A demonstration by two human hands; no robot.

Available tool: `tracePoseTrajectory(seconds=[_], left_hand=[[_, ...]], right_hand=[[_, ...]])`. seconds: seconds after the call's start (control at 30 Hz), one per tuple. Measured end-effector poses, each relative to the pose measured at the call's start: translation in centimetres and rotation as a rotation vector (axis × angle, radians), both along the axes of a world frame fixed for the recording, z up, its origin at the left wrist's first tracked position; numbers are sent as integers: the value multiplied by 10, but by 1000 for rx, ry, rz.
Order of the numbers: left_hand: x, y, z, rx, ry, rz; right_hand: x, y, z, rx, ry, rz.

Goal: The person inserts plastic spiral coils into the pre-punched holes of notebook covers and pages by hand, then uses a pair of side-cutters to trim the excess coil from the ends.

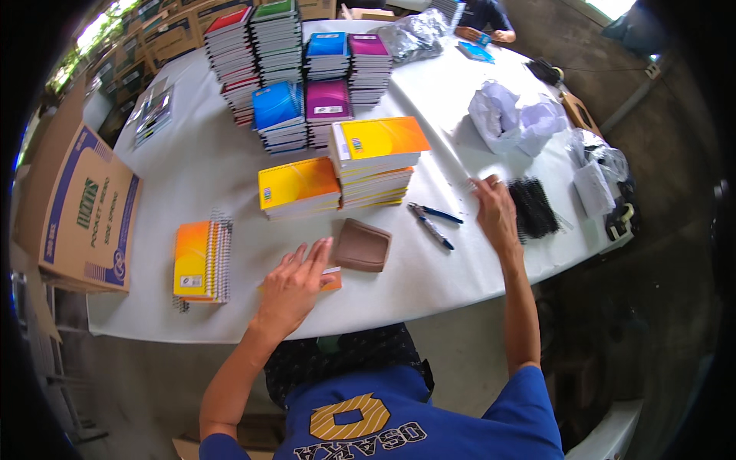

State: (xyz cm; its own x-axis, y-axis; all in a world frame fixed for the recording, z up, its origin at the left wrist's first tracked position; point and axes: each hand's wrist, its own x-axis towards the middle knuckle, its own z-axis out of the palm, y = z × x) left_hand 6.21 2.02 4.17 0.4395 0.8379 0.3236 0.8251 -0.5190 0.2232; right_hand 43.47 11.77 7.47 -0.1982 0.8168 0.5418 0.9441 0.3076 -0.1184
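My left hand [290, 285] lies with fingers stretched out over a small orange-covered notebook [331, 279], which it mostly hides. Right beside its fingertips sits a brown, rounded rectangular pad or case [363, 245]. My right hand [498, 211] is raised at the left edge of a pile of black spiral binding coils [534, 208]. Its fingertips are blurred, so whether they pinch anything is unclear. Between my hands lie pliers [434, 224] with dark blue handles. Behind the pad stand a lower stack [299, 184] and a taller stack [379, 157] of yellow-orange notebooks.
A pile of coil-bound yellow notebooks [198, 261] sits at left, near a cardboard carton [88, 207]. Tall stacks of red, green, blue and purple notebooks [280, 111] stand farther back. A white plastic bag [510, 119] lies at right. Across the table, another person's hands [487, 35] hold something blue.
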Motion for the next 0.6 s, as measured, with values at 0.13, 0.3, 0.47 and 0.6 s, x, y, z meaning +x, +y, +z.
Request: tracePoseTrajectory(seconds=[0.13,0.3,0.47,0.6], left_hand=[[1,-1,-1,113,183,36],[1,-3,0,111,201,40],[0,-2,2,33,125,0],[-1,-1,0,24,115,-3]], right_hand=[[-111,-63,2,-557,580,489],[-147,-68,-22,-601,661,609],[-139,-53,-23,-704,597,763],[-143,-53,-21,-737,399,779]])
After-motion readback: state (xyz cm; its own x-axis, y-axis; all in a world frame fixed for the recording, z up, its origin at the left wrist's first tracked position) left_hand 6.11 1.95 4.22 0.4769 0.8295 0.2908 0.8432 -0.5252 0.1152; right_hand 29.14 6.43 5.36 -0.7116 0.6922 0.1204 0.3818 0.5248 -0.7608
